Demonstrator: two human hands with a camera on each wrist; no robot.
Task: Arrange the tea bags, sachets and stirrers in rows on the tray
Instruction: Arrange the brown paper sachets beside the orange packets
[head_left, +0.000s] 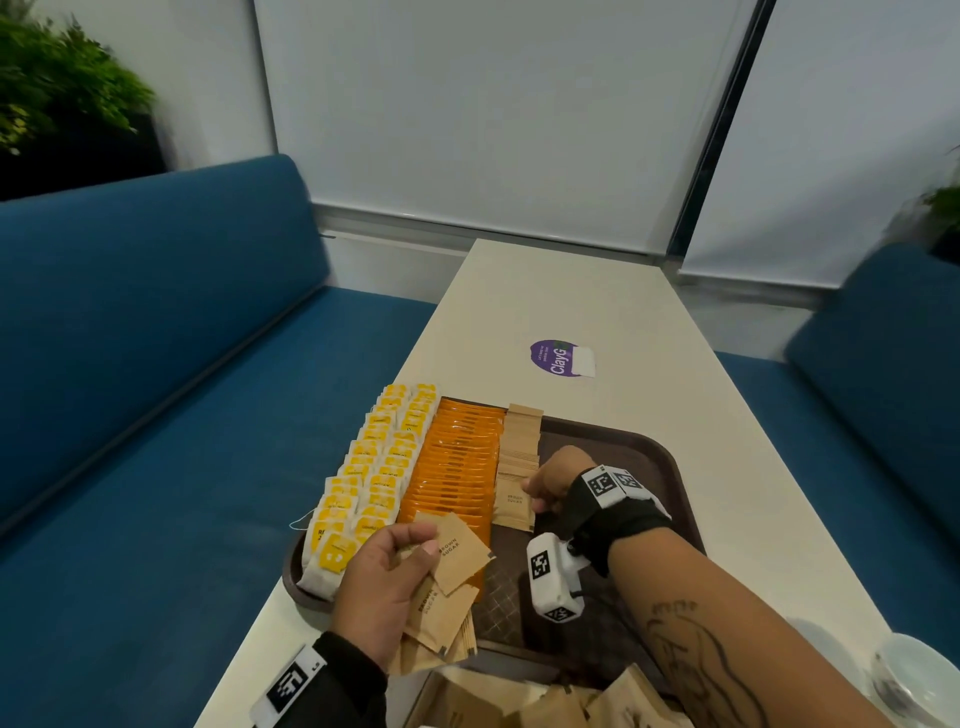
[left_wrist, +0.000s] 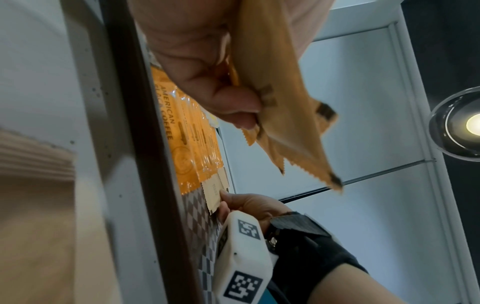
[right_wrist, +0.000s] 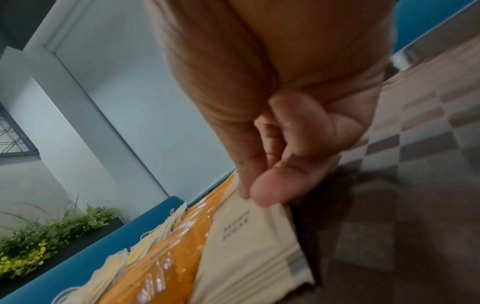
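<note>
The left hand (head_left: 382, 587) grips a fanned bunch of brown sugar sachets (head_left: 452, 577), thumb on top and fingers curled beneath; the left wrist view shows their zigzag edges sticking out past the thumb. The right hand (head_left: 553, 480), a little farther out and to the right, has its fingers curled, with thumb and fingertip pinching the near end of the row of sugar sachets (head_left: 517, 470) lying on the brown tray (head_left: 670, 467). Both wrists wear black straps with white coded blocks.

Just left of the right hand, touching the sugar row, runs a row of orange coffee sachets (head_left: 457, 462), and left of that, beyond the left hand, two rows of yellow tea bags (head_left: 371, 467) overlap along the tray's left edge. Below both hands, nearest the person, a box of loose sugar sachets (head_left: 545, 699) sits on the white table (head_left: 613, 312). Farther out from the hands lies a purple sticker (head_left: 556, 357). Blue benches (head_left: 156, 364) flank the table.
</note>
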